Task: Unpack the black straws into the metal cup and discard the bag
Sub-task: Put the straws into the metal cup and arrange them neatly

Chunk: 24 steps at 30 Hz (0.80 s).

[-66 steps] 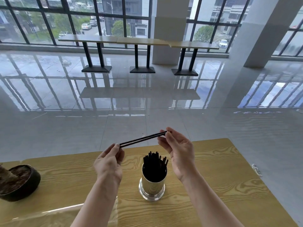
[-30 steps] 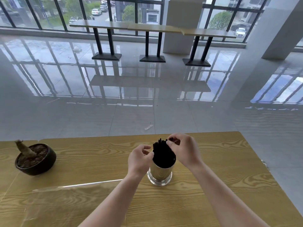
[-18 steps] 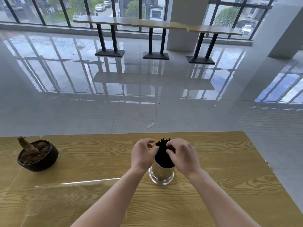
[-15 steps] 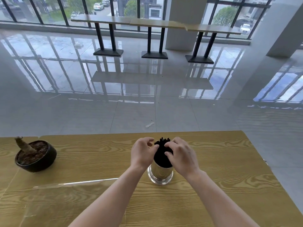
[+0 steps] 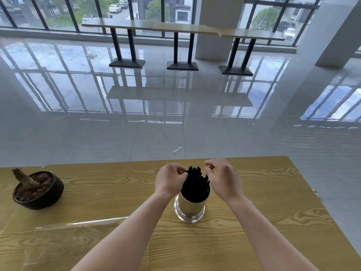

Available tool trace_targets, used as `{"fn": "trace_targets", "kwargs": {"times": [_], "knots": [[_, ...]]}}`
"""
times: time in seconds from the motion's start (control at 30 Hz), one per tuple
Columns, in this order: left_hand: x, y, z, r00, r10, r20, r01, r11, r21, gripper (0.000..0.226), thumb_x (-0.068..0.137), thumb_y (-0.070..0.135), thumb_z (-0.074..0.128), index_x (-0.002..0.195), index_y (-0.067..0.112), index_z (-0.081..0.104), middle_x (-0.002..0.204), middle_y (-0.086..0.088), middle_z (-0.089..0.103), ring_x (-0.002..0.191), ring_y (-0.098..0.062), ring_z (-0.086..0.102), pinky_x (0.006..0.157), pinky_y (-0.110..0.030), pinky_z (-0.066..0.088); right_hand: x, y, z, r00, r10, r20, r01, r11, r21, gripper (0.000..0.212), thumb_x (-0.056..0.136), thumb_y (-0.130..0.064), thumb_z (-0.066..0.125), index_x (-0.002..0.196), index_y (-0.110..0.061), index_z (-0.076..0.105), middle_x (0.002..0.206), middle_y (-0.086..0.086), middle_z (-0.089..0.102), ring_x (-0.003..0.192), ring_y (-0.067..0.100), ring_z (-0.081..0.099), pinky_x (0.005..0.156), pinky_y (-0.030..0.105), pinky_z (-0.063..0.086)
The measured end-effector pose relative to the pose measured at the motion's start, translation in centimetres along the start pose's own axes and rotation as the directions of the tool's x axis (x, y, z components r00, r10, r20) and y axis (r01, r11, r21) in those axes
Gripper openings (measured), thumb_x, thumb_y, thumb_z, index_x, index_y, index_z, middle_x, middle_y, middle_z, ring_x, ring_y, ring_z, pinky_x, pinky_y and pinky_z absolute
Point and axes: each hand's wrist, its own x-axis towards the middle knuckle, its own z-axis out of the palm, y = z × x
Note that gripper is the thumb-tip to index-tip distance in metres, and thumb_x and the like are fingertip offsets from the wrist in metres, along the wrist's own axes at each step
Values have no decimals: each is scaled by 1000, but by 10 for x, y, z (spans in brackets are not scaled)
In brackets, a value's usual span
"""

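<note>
A shiny metal cup [image 5: 190, 209] stands on the wooden table [image 5: 273, 192], packed with upright black straws [image 5: 195, 184]. My left hand [image 5: 169, 180] is at the left of the bundle, its curled fingertips pinching the straw tips. On the right side, my right hand [image 5: 224, 178] has its thumb and fingers curled on an outer straw that leans its way. A clear plastic bag [image 5: 64, 243] lies flat on the table at the near left, under my left forearm.
A dark bowl-shaped pot [image 5: 39, 190] with soil and a cut stump sits at the table's left. The table's far edge is just beyond the cup, its right edge slants away. Beyond are glossy floor tiles and three high tables [image 5: 181, 29] by the windows.
The two straws I held between my hands went into the cup. Both hands came down onto the bundle, closed around its top, and have now spread slightly apart.
</note>
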Motion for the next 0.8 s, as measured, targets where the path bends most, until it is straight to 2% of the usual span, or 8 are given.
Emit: {"fn": "trace_targets", "kwargs": {"times": [0.2,0.3,0.37,0.57,0.8], "knots": [[3,-2,2,1000,-7,20,7,1000,-11,16,83,28,75,98,24,77,90,10,77,83,-8,70,74,-26,57,20,0,5,988,42,151,-46,999,18,28,100,-18,57,126,-14,69,124,4,72,118,21,63,97,38,52],[5,-1,3,1000,0,31,0,1000,-3,12,84,25,74,94,25,80,90,12,78,82,-4,69,69,-20,54,28,-2,7,969,51,243,-48,999,-21,31,101,-23,56,129,-16,67,127,4,70,123,23,60,98,38,50],[6,0,2,1000,-3,22,2,1000,6,12,85,25,73,94,25,80,89,12,77,82,-4,68,71,-24,56,32,-4,8,959,52,278,-45,998,-33,32,101,-24,57,129,-17,67,128,2,70,123,21,60,97,37,49],[4,1,3,1000,-20,23,21,1000,-23,10,82,26,71,89,25,78,83,12,75,78,-5,69,72,-32,60,41,-12,9,941,32,337,-23,999,-32,26,98,-23,61,121,-18,73,123,0,73,117,18,65,97,36,53],[4,1,2,999,-19,30,20,999,-36,5,82,27,72,84,26,77,80,13,75,76,-5,69,69,-30,59,46,-16,8,923,20,385,5,998,-65,15,93,-22,69,102,-18,80,98,-1,79,93,15,71,81,29,55]]}}
